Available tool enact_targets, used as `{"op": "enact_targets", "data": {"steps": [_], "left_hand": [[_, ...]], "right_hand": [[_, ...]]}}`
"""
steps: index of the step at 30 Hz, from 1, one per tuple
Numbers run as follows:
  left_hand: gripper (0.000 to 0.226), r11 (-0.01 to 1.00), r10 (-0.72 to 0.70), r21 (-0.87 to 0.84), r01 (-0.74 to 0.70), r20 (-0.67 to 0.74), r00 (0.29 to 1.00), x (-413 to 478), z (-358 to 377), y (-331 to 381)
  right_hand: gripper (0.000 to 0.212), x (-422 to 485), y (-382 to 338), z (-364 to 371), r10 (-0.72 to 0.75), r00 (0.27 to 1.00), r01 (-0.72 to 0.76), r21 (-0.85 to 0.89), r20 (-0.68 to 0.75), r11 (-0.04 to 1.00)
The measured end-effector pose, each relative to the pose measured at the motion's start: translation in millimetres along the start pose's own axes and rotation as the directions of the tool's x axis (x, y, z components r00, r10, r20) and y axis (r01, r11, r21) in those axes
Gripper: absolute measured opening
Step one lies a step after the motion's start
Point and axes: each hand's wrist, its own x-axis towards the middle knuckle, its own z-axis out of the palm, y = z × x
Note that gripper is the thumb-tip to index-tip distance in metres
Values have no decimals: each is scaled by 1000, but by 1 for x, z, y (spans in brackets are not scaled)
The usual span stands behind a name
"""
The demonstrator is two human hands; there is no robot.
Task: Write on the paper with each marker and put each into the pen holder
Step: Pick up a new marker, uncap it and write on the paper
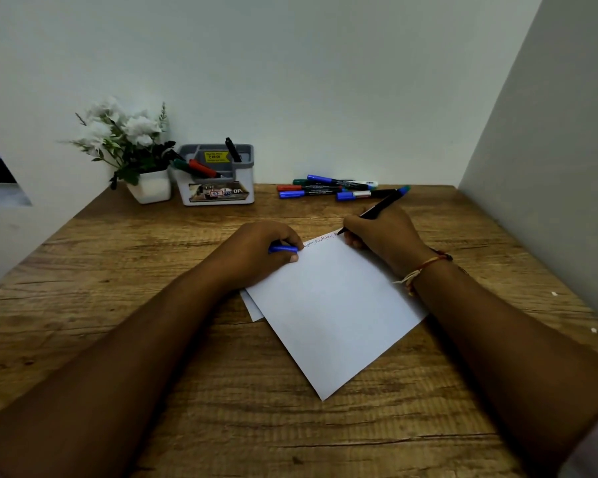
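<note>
Right hand [384, 232] grips the black-barrelled blue marker [377, 210], tip on the white paper sheet [328, 305] lying on the wooden desk [118, 270], while left hand [259, 253] pinches its blue cap [283, 249], pinning the sheet.

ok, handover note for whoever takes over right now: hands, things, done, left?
Right hand: grips a marker, tip on the paper's far corner, mid-line.
Left hand: holds the blue cap and rests on the paper's left edge.
Holder: at the back of the table; it holds a green marker, a red marker and a black marker.
Done: three markers in the holder, one line of writing along the paper's top edge.
Left: finish this line, cap the marker and put it in the holder, then do the same with the loose markers lying at the back right.
</note>
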Motion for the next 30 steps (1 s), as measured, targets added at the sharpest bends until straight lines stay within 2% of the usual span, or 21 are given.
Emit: {"op": "enact_targets", "data": {"steps": [8,14,22,30], "left_hand": [[23,1000,1,-1,-1,2,1000,0,-1,1],[23,1000,4,6,-4,5,1000,-1,-1,1],[23,1000,5,12,-5,2,1000,0,-1,1],[22,1000,5,8,-5,3,1000,0,-1,0]], "right_hand": [[30,1,2,0,9,1000,-8,36,-17,999],[23,1,1,-1,-20,999,19,-18,-30,1000],[31,2,2,0,-26,999,23,-52,-46,998],[28,2,2,-1,36,998,-35,24,-57,999]]}}
